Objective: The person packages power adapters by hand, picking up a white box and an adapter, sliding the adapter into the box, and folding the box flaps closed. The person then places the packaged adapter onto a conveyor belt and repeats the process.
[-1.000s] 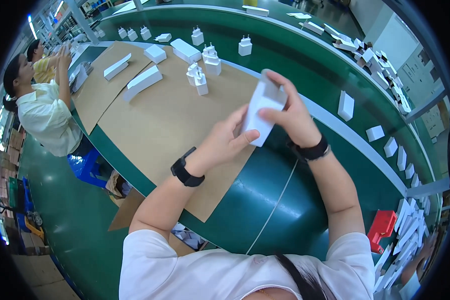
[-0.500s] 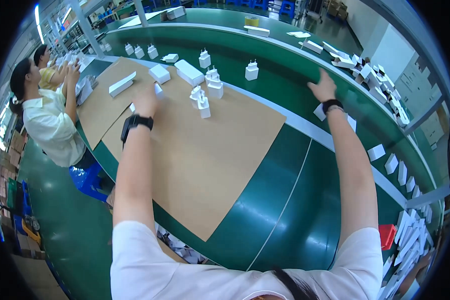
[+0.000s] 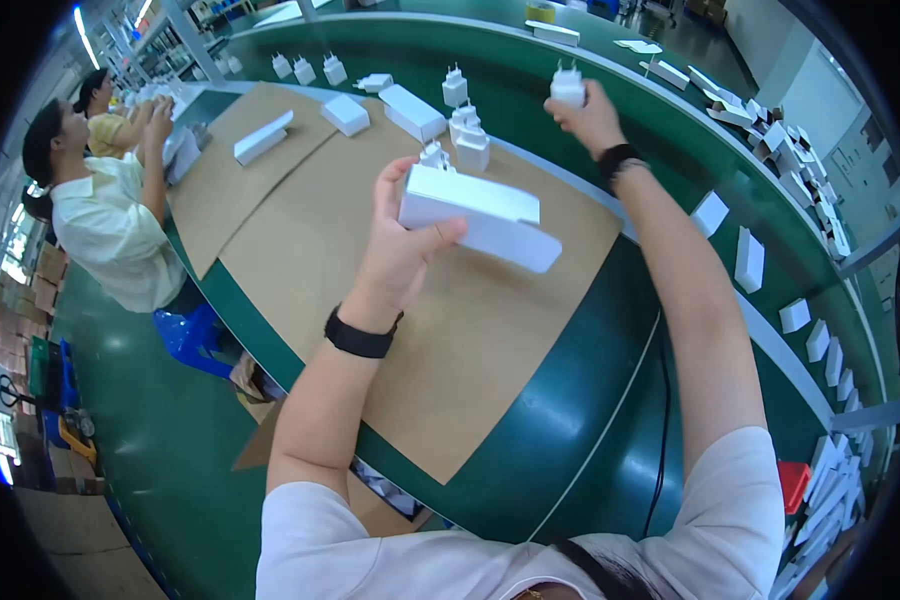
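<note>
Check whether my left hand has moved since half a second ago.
Yes: judged against the brown sheet, the left hand has moved right, holding a white box.

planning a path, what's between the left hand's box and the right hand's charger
Between box and charger, the head view shows only brown cardboard, grey rail and green belt.

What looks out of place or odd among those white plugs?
One white adapter lies on its side on the green surface, while the nearby adapters and the held adapter in the right hand have their prongs up.
</note>
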`<state>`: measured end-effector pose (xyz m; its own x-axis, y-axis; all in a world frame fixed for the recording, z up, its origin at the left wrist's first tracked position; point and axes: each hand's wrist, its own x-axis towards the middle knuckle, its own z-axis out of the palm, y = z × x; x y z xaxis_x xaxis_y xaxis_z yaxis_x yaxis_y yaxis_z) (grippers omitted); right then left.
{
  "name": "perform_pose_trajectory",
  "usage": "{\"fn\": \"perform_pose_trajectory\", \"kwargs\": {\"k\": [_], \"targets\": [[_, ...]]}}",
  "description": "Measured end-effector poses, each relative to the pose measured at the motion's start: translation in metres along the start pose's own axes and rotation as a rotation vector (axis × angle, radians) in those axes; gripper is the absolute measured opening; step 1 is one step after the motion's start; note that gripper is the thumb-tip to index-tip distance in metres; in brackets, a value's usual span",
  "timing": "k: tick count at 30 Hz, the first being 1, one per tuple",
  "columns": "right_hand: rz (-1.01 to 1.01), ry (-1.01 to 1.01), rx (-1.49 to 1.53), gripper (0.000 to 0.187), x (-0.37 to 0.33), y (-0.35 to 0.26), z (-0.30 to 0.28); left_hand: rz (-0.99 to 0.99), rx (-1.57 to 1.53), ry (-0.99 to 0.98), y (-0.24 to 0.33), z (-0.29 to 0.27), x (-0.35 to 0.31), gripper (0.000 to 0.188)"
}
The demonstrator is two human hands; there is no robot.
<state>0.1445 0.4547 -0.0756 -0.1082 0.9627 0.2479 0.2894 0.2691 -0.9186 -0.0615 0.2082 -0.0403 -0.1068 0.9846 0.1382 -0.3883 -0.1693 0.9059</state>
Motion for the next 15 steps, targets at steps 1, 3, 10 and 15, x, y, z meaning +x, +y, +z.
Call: {"fn": "perform_pose_trajectory", "kwargs": {"k": [1,3,10,15], "targets": [[-0.123,-0.036,0.064,0.053,-0.022,-0.024,-0.009,-0.106,-0.065,0.000,0.004,-0.009,0.000,0.061],[-0.252,-0.143,0.147,0.054,-0.072,-0.066,-0.045,-0.157,-0.203,-0.040,0.006,-0.003,0.001,0.057],[0.210,-0.300,0.574,0.048,-0.219,-0.102,-0.121,-0.199,0.172,-0.270,-0.008,0.029,-0.021,0.046],[0.225,-0.265,0.387,0.030,-0.229,-0.090,-0.145,-0.062,-0.050,-0.506,-0.017,0.044,-0.035,0.046]]}}
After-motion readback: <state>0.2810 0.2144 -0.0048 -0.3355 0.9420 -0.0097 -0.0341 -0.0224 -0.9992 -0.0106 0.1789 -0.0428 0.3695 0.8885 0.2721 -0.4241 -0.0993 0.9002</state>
